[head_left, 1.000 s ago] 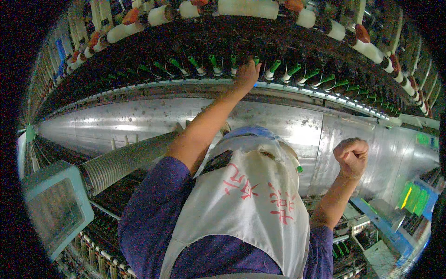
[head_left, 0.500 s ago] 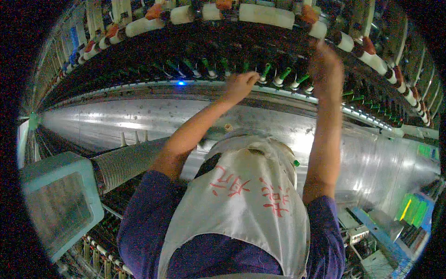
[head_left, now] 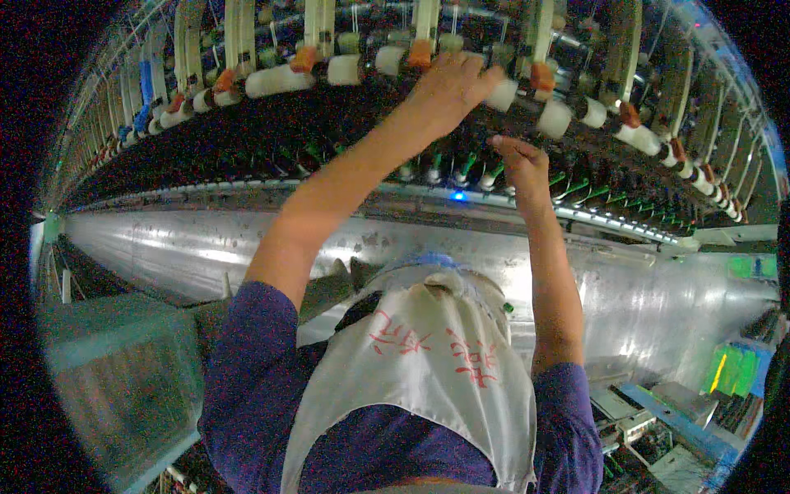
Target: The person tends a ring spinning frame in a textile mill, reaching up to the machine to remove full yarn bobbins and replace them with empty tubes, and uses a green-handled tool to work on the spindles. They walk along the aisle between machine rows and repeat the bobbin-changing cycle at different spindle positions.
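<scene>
Rollers [head_left: 555, 120], white, sit above row of green tubes [head_left: 468, 164]. L hand [head_left: 448, 90]: fingers spread at rollers; contact unclear. R hand [head_left: 525, 160]: fingers curled nr tubes; can't tell if gripping. Status: handwork apparently in progress; done vs. remaining qty not determinable.

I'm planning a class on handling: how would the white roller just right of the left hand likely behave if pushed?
The white roller would probably turn rather than tip: it looks cylindrical and lies lengthwise in a row. Its even outline suggests stiffness. Blur leaves slipperiness uncertain.
</scene>
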Demonstrator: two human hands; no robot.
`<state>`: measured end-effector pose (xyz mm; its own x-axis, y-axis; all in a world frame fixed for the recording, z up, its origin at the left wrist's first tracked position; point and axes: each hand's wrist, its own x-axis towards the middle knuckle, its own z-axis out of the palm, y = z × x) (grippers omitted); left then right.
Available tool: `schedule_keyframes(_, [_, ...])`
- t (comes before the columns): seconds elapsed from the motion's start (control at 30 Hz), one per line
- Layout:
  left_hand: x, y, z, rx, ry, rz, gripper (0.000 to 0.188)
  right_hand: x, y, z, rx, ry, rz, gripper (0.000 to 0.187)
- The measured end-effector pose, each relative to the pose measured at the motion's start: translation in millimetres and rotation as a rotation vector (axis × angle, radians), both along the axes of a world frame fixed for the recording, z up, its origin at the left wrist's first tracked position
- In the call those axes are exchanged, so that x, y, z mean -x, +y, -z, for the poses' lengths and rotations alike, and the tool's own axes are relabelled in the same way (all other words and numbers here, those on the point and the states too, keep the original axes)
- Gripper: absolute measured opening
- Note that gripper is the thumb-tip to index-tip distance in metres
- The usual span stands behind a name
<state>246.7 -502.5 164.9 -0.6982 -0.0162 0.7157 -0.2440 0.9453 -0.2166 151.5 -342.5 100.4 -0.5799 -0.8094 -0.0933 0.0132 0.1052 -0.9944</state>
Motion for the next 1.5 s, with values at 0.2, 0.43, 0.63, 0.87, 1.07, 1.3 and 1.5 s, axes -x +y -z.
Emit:
schedule_keyframes(0.2, [9.5, 6.5, -14.7, -0.069, 0.005, -0.036, 0.023, 9.1, -31.6, -67.3, -0.050, 0.502, -0.201, 0.016])
schedule_keyframes(0.43, [-61.4, 47.6, -38.1, -0.556, -0.150, -0.061, 0.033, -5.5, -9.1, -77.3, 0.199, 1.064, -0.440, 0.011])
schedule_keyframes(0.63, [-110.2, 46.1, -25.4, -0.730, 0.253, -0.395, 0.055, 6.0, -81.1, -107.6, -0.384, 1.589, -0.258, 0.012])
schedule_keyframes(0.87, [-154.4, 43.0, -7.1, -0.729, 0.372, -0.480, 0.052, 19.5, -135.9, -150.8, -1.167, 2.191, -0.632, 0.018])
schedule_keyframes(1.07, [-161.3, 53.5, 3.6, -0.625, 0.135, -0.447, 0.051, 25.7, -125.5, -167.2, -0.670, 2.091, -0.534, 0.020])
schedule_keyframes(1.3, [-103.8, 54.9, 24.5, -0.373, -0.131, -0.304, 0.045, 68.8, -33.7, -134.1, -0.539, 1.123, -0.675, 0.015])
schedule_keyframes(1.5, [-11.5, 14.9, 4.1, -0.007, -0.077, -0.155, 0.035, 89.0, 99.4, -45.9, -0.627, 0.499, -0.582, 0.014])
